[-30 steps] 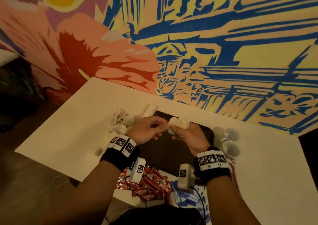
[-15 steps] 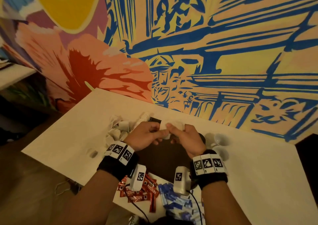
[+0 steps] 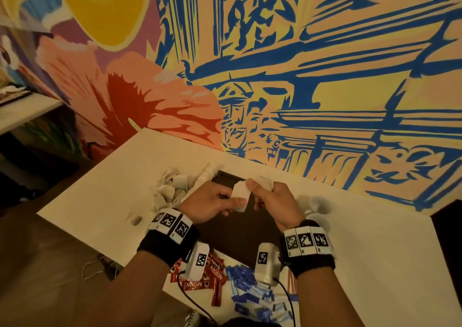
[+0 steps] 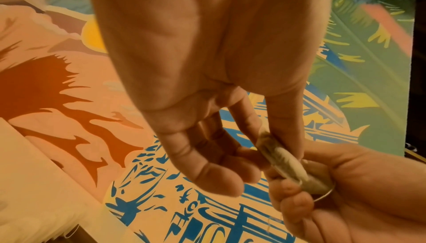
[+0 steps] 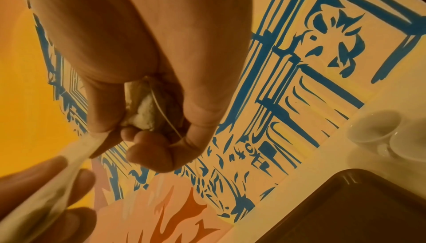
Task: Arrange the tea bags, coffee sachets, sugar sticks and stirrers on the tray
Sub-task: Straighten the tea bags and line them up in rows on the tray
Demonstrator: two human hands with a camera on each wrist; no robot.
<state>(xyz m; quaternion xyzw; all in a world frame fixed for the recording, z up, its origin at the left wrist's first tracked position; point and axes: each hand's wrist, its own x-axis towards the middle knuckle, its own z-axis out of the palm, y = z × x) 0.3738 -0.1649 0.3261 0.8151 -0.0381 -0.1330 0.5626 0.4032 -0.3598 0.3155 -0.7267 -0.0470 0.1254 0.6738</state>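
Observation:
Both hands hover over the dark tray. My left hand pinches one flat white tea bag between thumb and fingers; the left wrist view shows that tea bag edge-on. My right hand is curled round a small bunch of tea bags. In the right wrist view the bunch sits in the palm with a string across it. A heap of tea bags lies left of the tray. Red coffee sachets and blue sugar sticks lie near the table's front edge.
Two white cups stand just right of the tray, seen as cups in the right wrist view. A lone tea bag lies near the table's left edge. A painted wall runs along the back of the white table.
The two hands met over the tray. My left hand now holds a single tea bag drawn away from the bunch in my right hand. The head view has tilted upward.

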